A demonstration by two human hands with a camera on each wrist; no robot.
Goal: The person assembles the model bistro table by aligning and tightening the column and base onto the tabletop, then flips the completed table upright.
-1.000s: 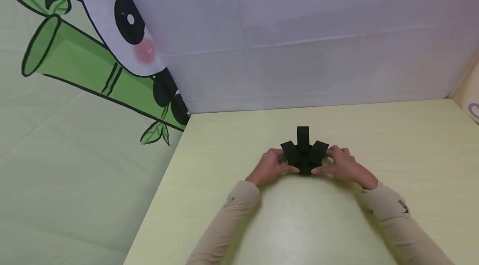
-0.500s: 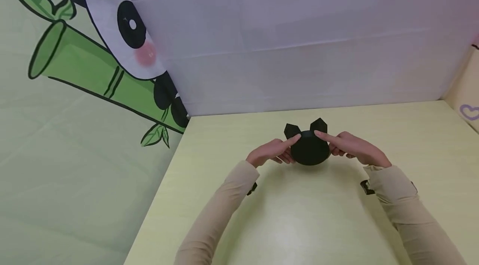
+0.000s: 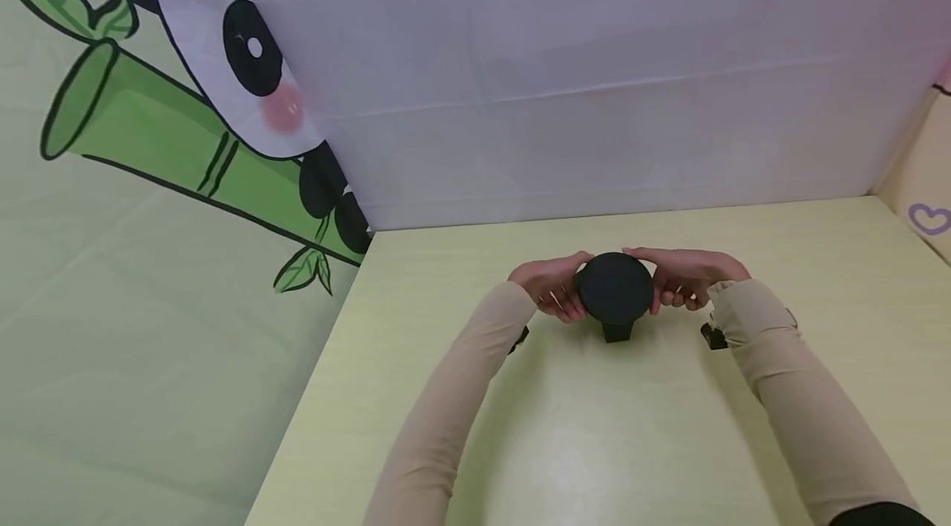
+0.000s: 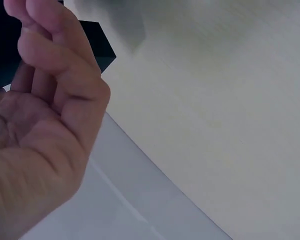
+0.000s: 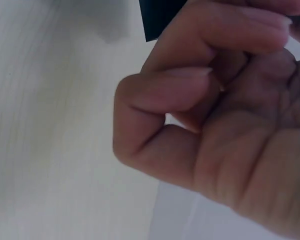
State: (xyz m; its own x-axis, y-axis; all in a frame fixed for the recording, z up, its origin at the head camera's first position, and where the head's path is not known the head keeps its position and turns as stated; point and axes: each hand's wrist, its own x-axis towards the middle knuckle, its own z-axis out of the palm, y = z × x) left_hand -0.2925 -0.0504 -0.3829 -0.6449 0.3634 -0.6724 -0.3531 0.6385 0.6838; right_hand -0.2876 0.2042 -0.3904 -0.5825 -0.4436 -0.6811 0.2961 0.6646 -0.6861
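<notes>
A black stand-like object (image 3: 615,288) with a round flat disc is held up over the table, its disc toward the head camera. One short leg shows below the disc; the other legs are hidden behind it. My left hand (image 3: 550,285) grips its left side, thumb near the top edge and fingers lower down. On the opposite side my right hand (image 3: 685,272) holds it, thumb along the upper rim and a fingertip at the edge. Dark angular parts of the object show past the curled fingers in both wrist views.
A pale wood-grain table (image 3: 579,427) lies beneath the hands. Behind it hangs a whitish cloth (image 3: 594,121) with a printed panda face and green bamboo at the left. At the right stands a cream panel (image 3: 921,179) with a purple heart.
The black object has been turned over between both hands. Its legs pointed up, then away behind the disc; now the disc faces the head camera and one leg points down.
</notes>
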